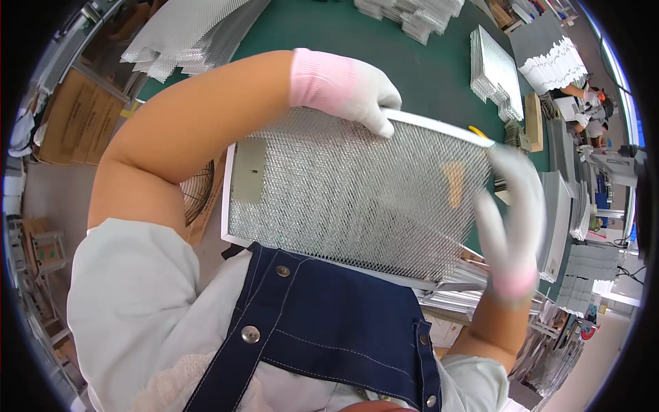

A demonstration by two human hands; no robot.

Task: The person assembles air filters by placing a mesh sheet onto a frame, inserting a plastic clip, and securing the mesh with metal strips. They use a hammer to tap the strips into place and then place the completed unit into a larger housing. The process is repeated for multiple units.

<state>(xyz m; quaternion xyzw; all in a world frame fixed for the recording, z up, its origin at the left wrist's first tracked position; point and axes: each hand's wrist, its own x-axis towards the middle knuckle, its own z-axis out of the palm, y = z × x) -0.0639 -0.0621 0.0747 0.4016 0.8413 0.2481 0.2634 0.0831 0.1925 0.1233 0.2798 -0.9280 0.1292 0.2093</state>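
Observation:
A rectangular mesh filter panel (357,185) of silvery metal, with a pale narrow frame, is tilted up in front of my apron. My left hand (364,96), in a white glove with a pink cuff, is closed over the panel's far edge, thumb on the mesh side. My right hand (513,213), gloved the same way and blurred by motion, is beside the panel's right edge. Its thumb and fingers are apart, and it appears to hold nothing. A grey-green plate (248,172) with a small slot shows at the panel's left end. Something yellow (478,131) shows at the far right corner.
Beyond the panel lies a green tabletop (309,31). Stacked mesh sheets (189,34) lie at far left, with another stack (495,72) at far right. Cardboard (79,117) leans at left, near a fan (199,192). Other people (590,110) work at the far right.

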